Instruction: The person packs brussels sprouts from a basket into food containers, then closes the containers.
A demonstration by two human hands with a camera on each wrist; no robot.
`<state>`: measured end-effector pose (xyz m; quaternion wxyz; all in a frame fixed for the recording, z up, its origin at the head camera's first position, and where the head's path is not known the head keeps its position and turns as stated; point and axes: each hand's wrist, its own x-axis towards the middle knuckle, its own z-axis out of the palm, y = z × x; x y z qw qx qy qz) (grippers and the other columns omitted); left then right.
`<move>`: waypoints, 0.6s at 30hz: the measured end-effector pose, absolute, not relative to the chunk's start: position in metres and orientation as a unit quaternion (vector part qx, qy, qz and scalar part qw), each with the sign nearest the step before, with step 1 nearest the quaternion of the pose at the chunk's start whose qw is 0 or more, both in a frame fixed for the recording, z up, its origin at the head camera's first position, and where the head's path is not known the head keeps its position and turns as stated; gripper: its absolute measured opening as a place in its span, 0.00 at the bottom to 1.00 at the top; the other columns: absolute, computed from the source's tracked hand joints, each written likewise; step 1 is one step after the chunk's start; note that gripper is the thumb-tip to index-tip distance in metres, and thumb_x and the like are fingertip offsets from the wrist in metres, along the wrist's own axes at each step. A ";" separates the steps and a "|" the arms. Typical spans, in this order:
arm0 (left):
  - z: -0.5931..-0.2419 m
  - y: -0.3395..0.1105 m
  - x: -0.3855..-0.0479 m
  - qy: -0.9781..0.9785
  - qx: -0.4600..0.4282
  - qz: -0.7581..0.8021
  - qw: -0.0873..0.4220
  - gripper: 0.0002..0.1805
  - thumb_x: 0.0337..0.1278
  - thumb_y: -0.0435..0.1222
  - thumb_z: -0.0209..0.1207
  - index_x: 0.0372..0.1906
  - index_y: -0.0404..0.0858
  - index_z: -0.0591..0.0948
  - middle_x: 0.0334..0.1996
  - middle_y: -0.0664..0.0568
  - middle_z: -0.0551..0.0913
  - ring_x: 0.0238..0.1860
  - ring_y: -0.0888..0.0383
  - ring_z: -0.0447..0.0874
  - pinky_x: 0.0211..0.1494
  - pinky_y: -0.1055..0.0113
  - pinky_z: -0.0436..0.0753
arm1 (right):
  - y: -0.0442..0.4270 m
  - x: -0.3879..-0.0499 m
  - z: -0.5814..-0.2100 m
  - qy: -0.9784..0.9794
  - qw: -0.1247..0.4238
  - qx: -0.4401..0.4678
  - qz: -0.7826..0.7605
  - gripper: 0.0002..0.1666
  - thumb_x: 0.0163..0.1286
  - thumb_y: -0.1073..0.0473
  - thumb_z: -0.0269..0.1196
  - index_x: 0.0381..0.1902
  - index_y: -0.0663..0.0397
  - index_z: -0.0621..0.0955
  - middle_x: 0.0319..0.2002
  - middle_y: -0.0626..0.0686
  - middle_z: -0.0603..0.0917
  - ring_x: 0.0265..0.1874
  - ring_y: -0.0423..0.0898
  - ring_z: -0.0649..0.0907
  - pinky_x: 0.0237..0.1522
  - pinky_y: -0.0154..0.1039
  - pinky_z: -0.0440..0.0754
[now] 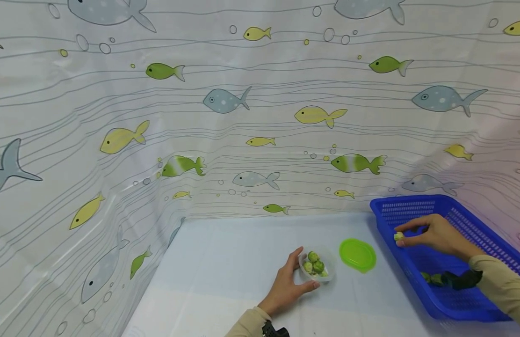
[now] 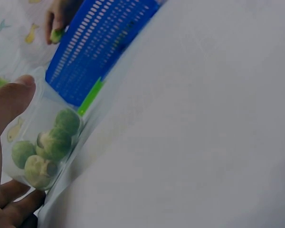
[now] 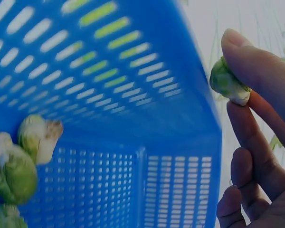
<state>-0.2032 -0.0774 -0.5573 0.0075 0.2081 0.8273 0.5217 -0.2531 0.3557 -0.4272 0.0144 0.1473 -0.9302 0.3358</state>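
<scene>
A clear round container [image 1: 329,267] with several Brussels sprouts [image 1: 314,265] in it stands on the white table. My left hand [image 1: 286,286] grips its left side, thumb and fingers around the wall; the left wrist view shows the thumb [image 2: 19,97] at the rim. Over the left rim of the blue basket [image 1: 405,262], my right hand [image 1: 437,236] pinches one sprout [image 1: 398,237] between thumb and fingertips. In the right wrist view that sprout [image 3: 228,81] is held just outside the basket wall, and other sprouts [image 3: 15,175] lie inside the basket.
A bright green lid [image 1: 357,254] lies on the table between the container and the basket. Behind the table hangs a white sheet [image 1: 226,140] printed with fish. Dark bands are on both wrists over the beige sleeves.
</scene>
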 end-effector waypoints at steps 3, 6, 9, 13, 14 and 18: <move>-0.556 -0.077 -0.203 0.828 0.206 0.521 0.010 0.53 0.63 0.54 0.72 0.85 0.46 0.56 0.77 0.46 0.74 0.74 0.49 0.76 0.77 0.47 0.73 | 0.350 -0.253 -0.425 -0.929 0.017 0.152 0.336 0.20 0.61 0.48 0.81 0.49 0.47 0.93 0.45 0.51 0.92 0.28 0.41 0.77 0.27 0.35 0.73; -0.556 -0.077 -0.202 0.829 0.206 0.521 0.010 0.53 0.63 0.54 0.73 0.85 0.46 0.56 0.77 0.46 0.74 0.74 0.49 0.76 0.77 0.47 0.73 | 0.343 -0.251 -0.423 -0.927 0.018 0.160 0.338 0.20 0.61 0.48 0.81 0.49 0.46 0.92 0.44 0.49 0.91 0.27 0.41 0.76 0.27 0.35 0.72; -0.555 -0.077 -0.202 0.830 0.206 0.519 0.007 0.53 0.63 0.54 0.73 0.85 0.47 0.56 0.76 0.46 0.74 0.74 0.50 0.77 0.77 0.47 0.74 | 0.334 -0.251 -0.419 -0.925 0.018 0.165 0.343 0.20 0.60 0.48 0.81 0.49 0.44 0.92 0.45 0.49 0.91 0.26 0.40 0.75 0.26 0.35 0.73; -0.555 -0.077 -0.203 0.831 0.205 0.517 0.005 0.53 0.63 0.54 0.72 0.85 0.47 0.56 0.76 0.46 0.74 0.74 0.50 0.77 0.77 0.47 0.74 | 0.322 -0.250 -0.417 -0.918 0.020 0.176 0.354 0.18 0.58 0.49 0.82 0.47 0.42 0.93 0.45 0.49 0.91 0.24 0.40 0.74 0.25 0.34 0.72; -0.555 -0.077 -0.203 0.831 0.205 0.517 0.005 0.53 0.63 0.54 0.73 0.85 0.47 0.56 0.76 0.46 0.74 0.74 0.50 0.77 0.77 0.46 0.73 | 0.319 -0.250 -0.418 -0.917 0.020 0.180 0.356 0.18 0.59 0.49 0.82 0.47 0.43 0.93 0.44 0.49 0.91 0.24 0.40 0.74 0.25 0.34 0.72; -0.556 -0.077 -0.203 0.831 0.204 0.517 0.007 0.54 0.62 0.54 0.73 0.85 0.46 0.57 0.76 0.47 0.75 0.74 0.50 0.77 0.77 0.47 0.73 | 0.309 -0.249 -0.422 -0.908 0.016 0.198 0.369 0.18 0.60 0.52 0.81 0.48 0.45 0.93 0.41 0.47 0.92 0.22 0.38 0.73 0.23 0.34 0.70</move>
